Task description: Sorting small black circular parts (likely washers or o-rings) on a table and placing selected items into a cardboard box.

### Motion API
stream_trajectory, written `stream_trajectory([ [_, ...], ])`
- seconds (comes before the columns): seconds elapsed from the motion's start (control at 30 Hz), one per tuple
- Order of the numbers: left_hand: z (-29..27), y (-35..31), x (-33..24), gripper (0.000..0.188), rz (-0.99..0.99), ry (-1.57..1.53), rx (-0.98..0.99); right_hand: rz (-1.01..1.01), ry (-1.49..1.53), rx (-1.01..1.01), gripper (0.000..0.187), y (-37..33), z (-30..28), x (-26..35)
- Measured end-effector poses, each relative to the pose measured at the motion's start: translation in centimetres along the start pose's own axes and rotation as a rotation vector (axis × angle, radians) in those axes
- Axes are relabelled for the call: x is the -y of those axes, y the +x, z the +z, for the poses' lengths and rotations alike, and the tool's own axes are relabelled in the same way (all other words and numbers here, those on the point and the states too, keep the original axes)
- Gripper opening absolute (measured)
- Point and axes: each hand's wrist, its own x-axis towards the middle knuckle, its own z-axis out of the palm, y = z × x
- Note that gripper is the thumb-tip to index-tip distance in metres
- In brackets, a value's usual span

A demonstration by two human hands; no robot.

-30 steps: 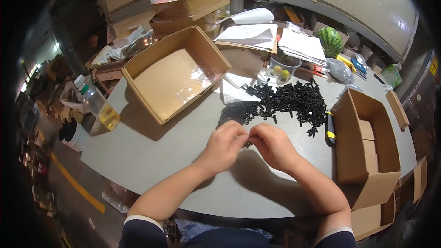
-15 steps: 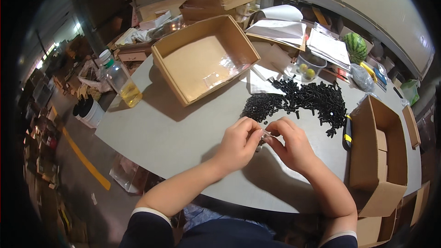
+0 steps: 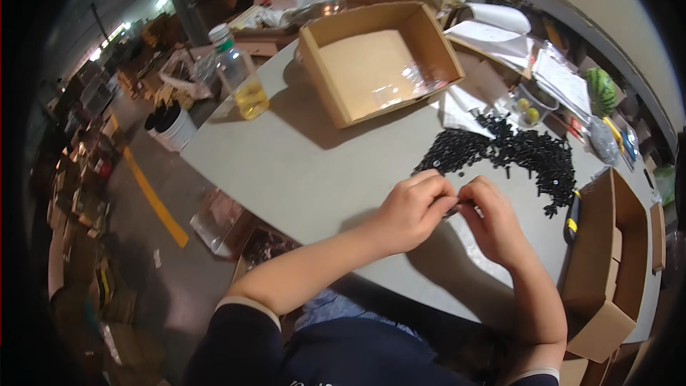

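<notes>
My left hand and my right hand meet above the table's near part, fingertips pinched together. Between them is a small clear plastic bag, its shiny film showing below the fingers. Something dark shows at the left fingertips, too small to make out. Just beyond the hands lies a wide heap of black screws, with one or two pale bits among them.
A shallow cardboard box holding some clear plastic packets stands at the back. A bottle of yellow liquid is left of it. On the right are a yellow-and-black cutter, an open carton, a tub with fruit and a watermelon.
The view has turned left, so the table and its things sit farther right in the picture. The hands stay together, and more of the clear film now shows below them.
</notes>
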Motion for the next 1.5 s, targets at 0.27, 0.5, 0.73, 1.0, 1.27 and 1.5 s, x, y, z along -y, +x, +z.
stream_trajectory([
  [0.27, -5.9, -3.5, -2.1, 0.007, -0.084, 0.099, 0.102, 0.184, 0.000, 0.181, 0.009, 0.4, -1.3, 0.1],
  [0.5, -18.4, -11.8, -3.8, 0.017, -0.722, 0.434, 0.108, 0.752, -0.850, 0.207, 0.047, -10.4, -14.8, -15.3],
  [0.73, -18.1, -7.2, -3.0, 0.025, -0.481, 0.626, 0.020, 0.801, -0.533, 0.161, 0.047, -5.6, -9.9, -14.1],
  [1.0, -10.9, 13.6, 7.4, 0.017, 0.068, 0.783, 0.384, 0.465, -0.374, -0.261, 0.024, -3.1, -4.8, -12.9],
  [1.27, -8.4, 17.2, 15.5, 0.023, -0.110, 1.302, 0.824, 0.261, -0.532, -0.151, 0.030, -3.7, -4.4, -13.1],
  [1.5, -9.8, 18.1, 13.9, 0.016, -0.150, 1.129, 0.539, 0.173, -0.877, -0.056, 0.007, -3.1, -3.7, -13.2],
])
